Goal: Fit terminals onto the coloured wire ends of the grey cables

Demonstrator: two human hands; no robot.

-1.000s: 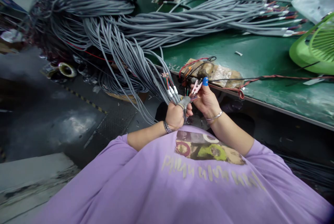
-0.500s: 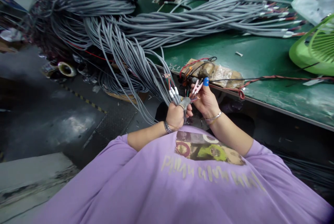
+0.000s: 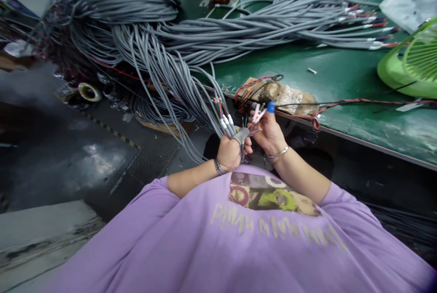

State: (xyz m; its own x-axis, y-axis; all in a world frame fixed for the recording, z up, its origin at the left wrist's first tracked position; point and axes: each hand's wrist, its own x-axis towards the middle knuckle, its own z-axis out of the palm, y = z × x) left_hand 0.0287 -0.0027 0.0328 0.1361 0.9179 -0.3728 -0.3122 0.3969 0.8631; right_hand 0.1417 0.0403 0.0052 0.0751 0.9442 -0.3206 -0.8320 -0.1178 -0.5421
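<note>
My left hand [image 3: 229, 151] is a closed fist around a bunch of grey cables [image 3: 191, 97] whose stripped ends [image 3: 221, 113] show coloured wires and white sleeves. Grey tape wraps that hand's thumb. My right hand [image 3: 269, 131] is closed beside it, pinching small pink clips [image 3: 257, 113] at the cable ends; a blue cap [image 3: 271, 107] covers one fingertip. Both hands sit just below the edge of the green bench [image 3: 341, 74].
A big heap of grey cables [image 3: 112, 11] hangs off the bench's left end, and more bundles [image 3: 273, 20] lie across it. A taped fixture with red and black leads [image 3: 273, 93] sits by the edge. A green fan [image 3: 409, 63] stands at right.
Both hands keep their grip and have barely shifted. The view has moved slightly.
</note>
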